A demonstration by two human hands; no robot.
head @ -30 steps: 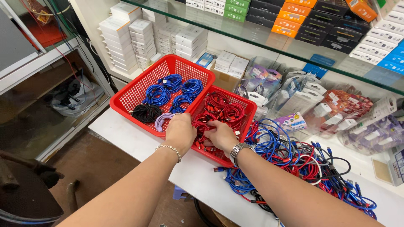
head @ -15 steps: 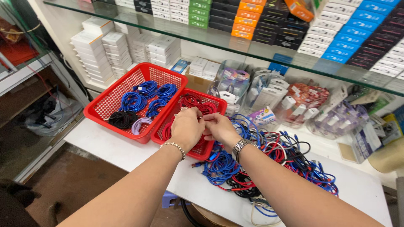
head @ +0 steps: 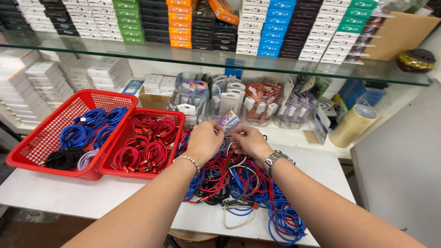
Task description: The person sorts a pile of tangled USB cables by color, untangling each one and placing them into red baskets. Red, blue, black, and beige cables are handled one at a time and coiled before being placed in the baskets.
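Note:
A tangled pile of blue, red, black and white cables (head: 243,183) lies on the white table (head: 55,193). My left hand (head: 204,141), with a bracelet at the wrist, and my right hand (head: 250,142), with a watch, meet over the pile's far edge. Both have their fingers curled down onto cable strands. To the left stand two red mesh baskets. The nearer one (head: 138,173) holds coiled red cables (head: 147,147). The farther one (head: 27,151) holds coiled blue cables (head: 87,128), a black coil and a pale purple coil.
Clear bags of packaged accessories (head: 262,101) line the back of the counter. A glass shelf (head: 183,53) above carries rows of coloured boxes. White boxes (head: 41,78) are stacked at the left, a tape roll (head: 351,126) and a grey panel (head: 399,160) at the right.
Both hands have moved right, from above the basket of red cables to the loose pile on the table. The view has swung right with them.

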